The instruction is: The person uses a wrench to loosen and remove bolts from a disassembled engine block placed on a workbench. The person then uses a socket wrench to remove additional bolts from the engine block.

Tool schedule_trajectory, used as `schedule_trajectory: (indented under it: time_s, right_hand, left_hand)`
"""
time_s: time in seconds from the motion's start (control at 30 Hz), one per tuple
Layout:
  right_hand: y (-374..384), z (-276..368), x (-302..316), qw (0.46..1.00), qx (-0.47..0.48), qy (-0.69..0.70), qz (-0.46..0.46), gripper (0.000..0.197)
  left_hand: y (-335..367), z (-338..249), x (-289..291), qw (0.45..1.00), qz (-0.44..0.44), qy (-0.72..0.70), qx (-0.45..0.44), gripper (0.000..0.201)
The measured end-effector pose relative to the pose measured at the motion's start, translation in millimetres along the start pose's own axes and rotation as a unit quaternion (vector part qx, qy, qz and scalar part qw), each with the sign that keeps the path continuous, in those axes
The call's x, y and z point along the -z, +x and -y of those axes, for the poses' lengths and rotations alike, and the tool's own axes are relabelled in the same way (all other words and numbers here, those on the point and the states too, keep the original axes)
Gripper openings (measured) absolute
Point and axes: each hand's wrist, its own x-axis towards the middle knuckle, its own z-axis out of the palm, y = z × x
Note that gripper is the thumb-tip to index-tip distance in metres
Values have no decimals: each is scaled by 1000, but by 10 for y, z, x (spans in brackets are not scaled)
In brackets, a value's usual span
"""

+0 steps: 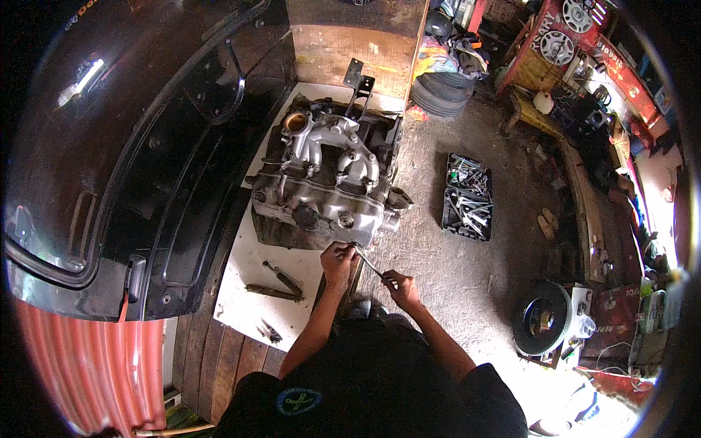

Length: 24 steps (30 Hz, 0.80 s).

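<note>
A grey metal engine (321, 193) with a curved intake manifold (321, 142) on top lies on a white board (248, 310). At the engine's near right edge, my left hand (338, 264) is closed around the far end of a slim, straight metal tool (371, 263). My right hand (402, 289) grips its near end, so the tool slants between both hands. Whether it is a wrench or a ratchet handle cannot be made out, and my fingers hide what its tip touches.
Two dark metal parts (275, 292) and small fasteners (270, 332) lie on the board. A toolbox (467, 197) full of wrenches sits on the floor to the right. Tires (442, 93) stand behind, and a black vehicle panel (168, 146) fills the left.
</note>
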Motion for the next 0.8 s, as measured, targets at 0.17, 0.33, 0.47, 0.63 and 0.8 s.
schedule_trajectory:
  time_s: [0.17, 0.33, 0.47, 0.63, 0.8]
  right_hand:
    - [132, -148, -191, 999, 18, -3, 38, 14]
    - [150, 24, -321, 997, 1, 43, 71, 12]
    - [85, 161, -291, 996, 5, 25, 82, 12]
    - [-100, 135, 73, 994, -46, 57, 78, 15]
    - [30, 952, 839, 996, 8, -40, -83, 9]
  left_hand:
    - [3, -14, -14, 1000, 4, 5, -21, 11]
    - [88, -10, 12, 993, -16, 103, -63, 10]
    - [141, 41, 60, 993, -18, 109, -40, 10]
    - [22, -200, -19, 998, -5, 7, 70, 8]
    - [53, -47, 35, 982, 33, -111, 147, 6]
